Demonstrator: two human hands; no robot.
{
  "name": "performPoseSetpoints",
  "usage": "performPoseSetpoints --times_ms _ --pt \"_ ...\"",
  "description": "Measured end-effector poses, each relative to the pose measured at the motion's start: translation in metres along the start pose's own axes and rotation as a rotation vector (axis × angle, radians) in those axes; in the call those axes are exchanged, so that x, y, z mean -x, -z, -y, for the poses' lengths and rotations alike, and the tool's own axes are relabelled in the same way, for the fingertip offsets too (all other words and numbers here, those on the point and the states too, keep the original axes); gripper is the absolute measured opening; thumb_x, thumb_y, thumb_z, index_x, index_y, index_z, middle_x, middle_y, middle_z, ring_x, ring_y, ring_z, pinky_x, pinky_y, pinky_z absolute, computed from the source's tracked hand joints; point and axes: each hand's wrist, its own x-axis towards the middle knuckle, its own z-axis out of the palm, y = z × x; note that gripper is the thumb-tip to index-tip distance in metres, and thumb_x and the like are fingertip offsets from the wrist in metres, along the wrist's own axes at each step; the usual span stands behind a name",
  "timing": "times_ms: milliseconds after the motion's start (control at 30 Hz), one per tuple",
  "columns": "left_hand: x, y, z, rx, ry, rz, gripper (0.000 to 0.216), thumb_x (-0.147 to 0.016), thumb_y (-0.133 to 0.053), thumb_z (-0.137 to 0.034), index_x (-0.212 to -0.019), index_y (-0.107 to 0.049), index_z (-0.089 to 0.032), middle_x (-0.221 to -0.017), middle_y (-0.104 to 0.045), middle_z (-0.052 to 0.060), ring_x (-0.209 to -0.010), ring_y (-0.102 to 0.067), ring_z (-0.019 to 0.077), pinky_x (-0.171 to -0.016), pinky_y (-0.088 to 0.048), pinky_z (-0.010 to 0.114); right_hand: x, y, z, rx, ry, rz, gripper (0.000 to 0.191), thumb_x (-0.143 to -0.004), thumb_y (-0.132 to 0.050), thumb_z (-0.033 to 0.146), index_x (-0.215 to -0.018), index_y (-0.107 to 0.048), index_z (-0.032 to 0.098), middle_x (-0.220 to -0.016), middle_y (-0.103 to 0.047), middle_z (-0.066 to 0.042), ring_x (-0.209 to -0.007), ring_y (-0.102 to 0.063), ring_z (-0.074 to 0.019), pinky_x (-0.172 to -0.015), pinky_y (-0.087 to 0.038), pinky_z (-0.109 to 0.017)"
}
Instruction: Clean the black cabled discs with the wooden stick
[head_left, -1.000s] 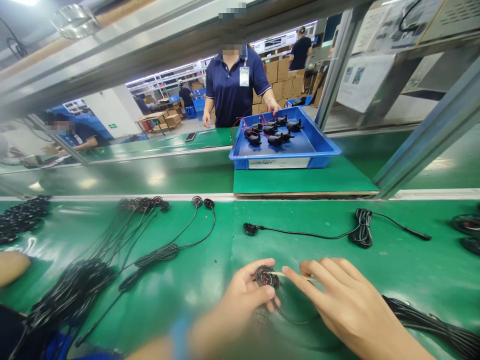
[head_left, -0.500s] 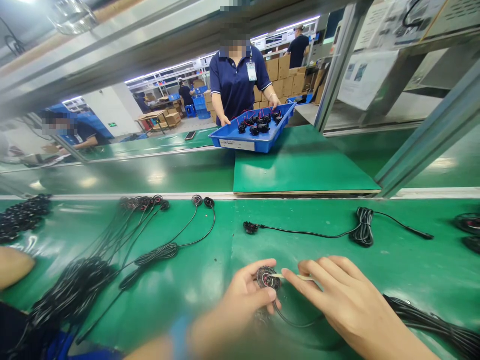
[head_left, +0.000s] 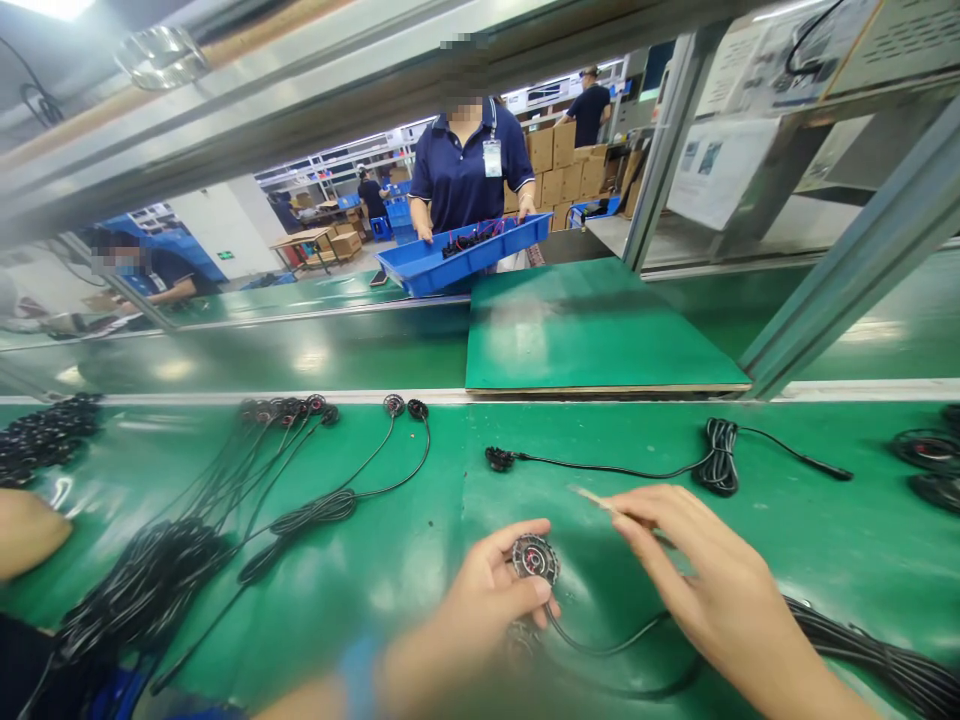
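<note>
My left hand (head_left: pixel 499 585) is closed around a round black toothed part (head_left: pixel 535 560) with a reddish ring at its centre. A black cable (head_left: pixel 607 648) runs from that part under my right wrist. Above and to the right, my right hand (head_left: pixel 686 555) pinches a thin pale stick (head_left: pixel 594 498), its tip apart from the round part. Beyond my hands lies another black round part (head_left: pixel 499 459) on a cable with a tied coil (head_left: pixel 721 457). A thick bundle of black cables (head_left: pixel 877 650) rests beside my right forearm.
Cabled round parts (head_left: pixel 289 410) and heaped cables (head_left: pixel 150 575) cover the left of the green bench (head_left: pixel 375 600). Across it a co-worker (head_left: pixel 472 165) holds a blue tray (head_left: pixel 457 265) of black parts. A raised green board (head_left: pixel 592 330) and a metal post (head_left: pixel 862 230) stand ahead.
My right hand has drawn the stick away from the round part, up and to the right. My left hand stays put. The co-worker's blue tray has shifted left and tilted.
</note>
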Motion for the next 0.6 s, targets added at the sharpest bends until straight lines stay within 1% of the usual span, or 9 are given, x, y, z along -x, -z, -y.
performPoseSetpoints --times_ms 67,100,133,167,233,333,433,500,600 --pt "-0.001 0.0 0.0 0.008 0.001 0.008 0.072 -0.071 -0.082 -0.028 -0.134 -0.052 -0.01 -0.071 -0.067 0.003 -0.058 -0.061 0.0098 -0.055 -0.046 0.018 0.003 -0.006 0.008 -0.286 -0.224 -0.037 0.008 -0.095 -0.054 0.03 -0.098 -0.057 0.023 -0.087 -0.065 -0.001 -0.074 -0.066 -0.0144 -0.064 -0.054 -0.024" --pt "-0.001 0.0 0.001 0.013 -0.001 0.013 0.072 -0.07 -0.082 -0.028 -0.133 -0.052 -0.01 -0.071 -0.066 0.003 -0.059 -0.061 0.0103 -0.055 -0.047 0.018 0.004 -0.009 0.013 -0.416 -0.296 -0.038 0.009 -0.095 -0.055 0.032 -0.096 -0.056 0.022 -0.087 -0.066 -0.001 -0.073 -0.067 -0.0143 -0.064 -0.056 -0.023" --pt "-0.001 -0.001 0.001 0.02 -0.003 0.015 0.072 -0.07 -0.083 -0.027 -0.133 -0.053 -0.011 -0.072 -0.066 0.003 -0.06 -0.062 0.0107 -0.055 -0.047 0.018 0.005 -0.013 0.018 -0.521 -0.333 -0.035 0.01 -0.095 -0.056 0.032 -0.095 -0.056 0.022 -0.087 -0.066 -0.002 -0.074 -0.069 -0.0147 -0.065 -0.058 -0.023" --pt "-0.002 -0.002 0.001 0.025 -0.005 0.017 0.071 -0.069 -0.083 -0.027 -0.132 -0.053 -0.011 -0.074 -0.066 0.003 -0.06 -0.062 0.011 -0.054 -0.048 0.019 0.006 -0.016 0.023 -0.594 -0.339 -0.031 0.01 -0.094 -0.057 0.032 -0.094 -0.056 0.022 -0.088 -0.067 -0.003 -0.076 -0.07 -0.0155 -0.068 -0.06 -0.024" --pt "-0.002 -0.004 0.0 0.035 -0.012 0.018 0.07 -0.068 -0.083 -0.026 -0.13 -0.055 -0.012 -0.079 -0.067 0.004 -0.06 -0.063 0.0109 -0.054 -0.048 0.019 0.007 -0.023 0.03 -0.635 -0.296 -0.026 0.009 -0.094 -0.057 0.03 -0.09 -0.057 0.022 -0.088 -0.068 -0.003 -0.079 -0.07 -0.0156 -0.07 -0.06 -0.023" --pt "-0.001 -0.006 -0.003 0.06 -0.02 0.014 0.068 -0.067 -0.084 -0.025 -0.128 -0.057 -0.011 -0.088 -0.068 0.006 -0.062 -0.063 0.0102 -0.053 -0.049 0.018 0.007 -0.029 0.034 -0.545 -0.142 0.004 0.004 -0.093 -0.057 0.022 -0.09 -0.059 0.023 -0.086 -0.069 -0.001 -0.078 -0.07 -0.0133 -0.068 -0.058 -0.019" --pt "0.0 -0.008 -0.004 0.077 -0.015 0.015 0.069 -0.065 -0.085 -0.024 -0.127 -0.057 -0.011 -0.089 -0.067 0.006 -0.062 -0.063 0.0099 -0.053 -0.049 0.018 0.008 -0.033 0.032 -0.436 0.009 0.003 0.012 -0.092 -0.054 0.013 -0.096 -0.059 0.024 -0.088 -0.069 -0.001 -0.082 -0.069 -0.0127 -0.073 -0.057 -0.019" --pt "0.001 -0.008 -0.005 0.076 -0.013 0.018 0.069 -0.065 -0.085 -0.024 -0.127 -0.057 -0.011 -0.089 -0.067 0.006 -0.062 -0.064 0.0102 -0.053 -0.049 0.018 0.008 -0.035 0.03 -0.399 0.06 -0.005 0.016 -0.092 -0.053 0.01 -0.1 -0.058 0.023 -0.09 -0.069 -0.002 -0.083 -0.069 -0.0125 -0.074 -0.057 -0.019" --pt "0.001 -0.008 -0.005 0.06 -0.005 0.02 0.07 -0.065 -0.085 -0.025 -0.127 -0.057 -0.011 -0.091 -0.067 0.007 -0.062 -0.064 0.0105 -0.053 -0.048 0.018 0.008 -0.038 0.027 -0.379 0.087 0.0 0.019 -0.091 -0.052 0.007 -0.101 -0.057 0.023 -0.09 -0.068 -0.002 -0.083 -0.068 -0.0118 -0.073 -0.056 -0.019"
